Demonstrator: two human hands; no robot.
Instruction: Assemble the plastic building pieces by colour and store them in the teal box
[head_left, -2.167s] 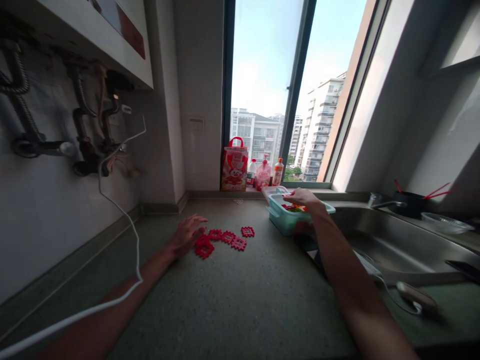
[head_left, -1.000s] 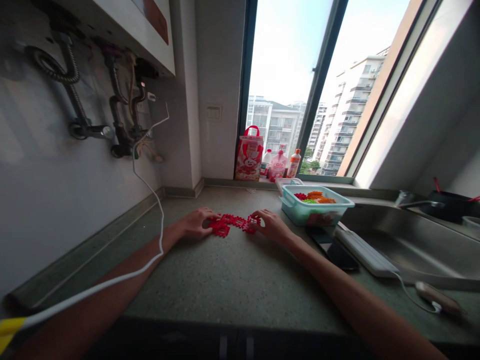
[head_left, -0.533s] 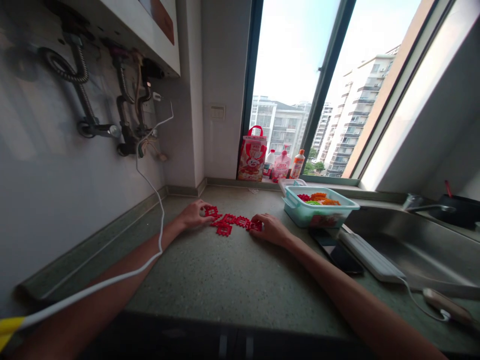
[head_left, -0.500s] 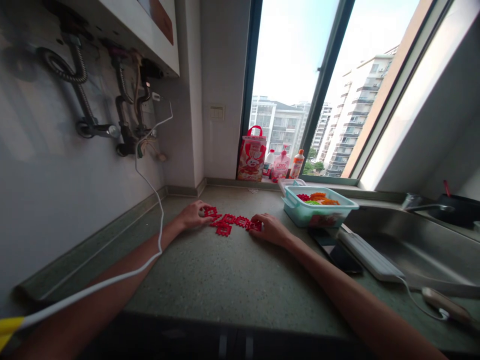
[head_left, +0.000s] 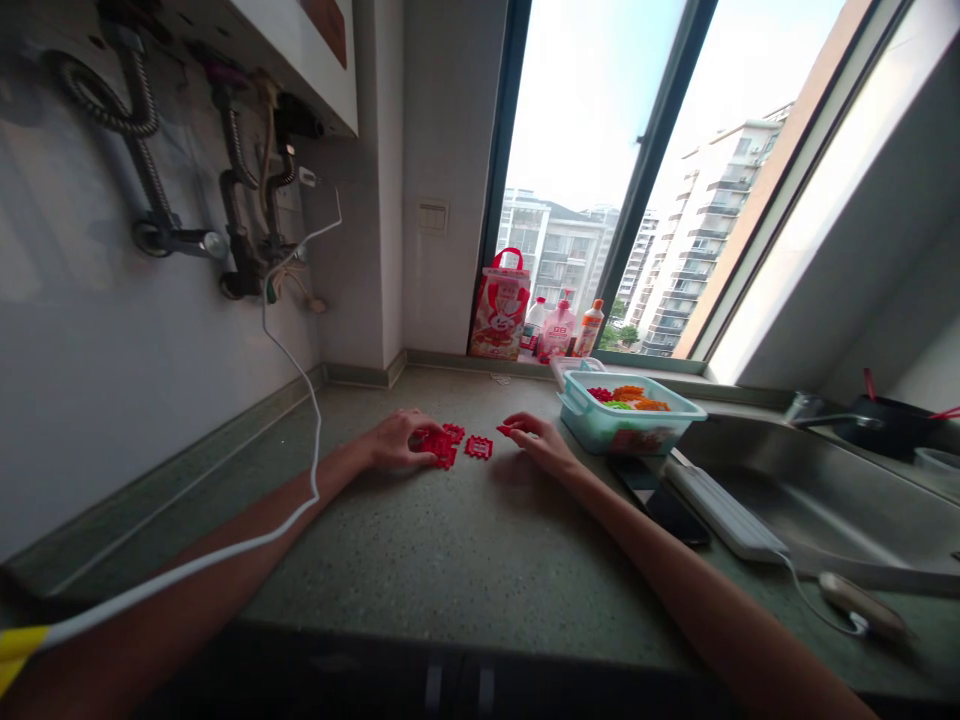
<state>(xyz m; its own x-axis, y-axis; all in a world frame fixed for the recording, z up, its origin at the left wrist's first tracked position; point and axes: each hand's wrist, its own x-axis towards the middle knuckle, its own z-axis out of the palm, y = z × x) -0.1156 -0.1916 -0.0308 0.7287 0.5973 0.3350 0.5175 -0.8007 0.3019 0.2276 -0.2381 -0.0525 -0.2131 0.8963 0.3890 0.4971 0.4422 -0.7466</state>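
Note:
Several flat red square plastic building pieces with notched edges lie on the counter. My left hand is closed, its thumb and fingers on a red building piece at the left of a small cluster; part of the cluster is hidden by the fingers. One loose red square lies flat between my two hands, touched by neither. My right hand pinches another red piece, held edge-on just above the counter.
A light-blue tub of red, orange and green pieces stands right of my right hand. Behind my right forearm lie a dark phone and a white power strip, beside the sink. A white cable hangs across my left forearm.
My right hand has lifted its red piece and moved it away from the row. My left hand has shifted right onto the cluster, and one square now lies apart. The view has turned slightly.

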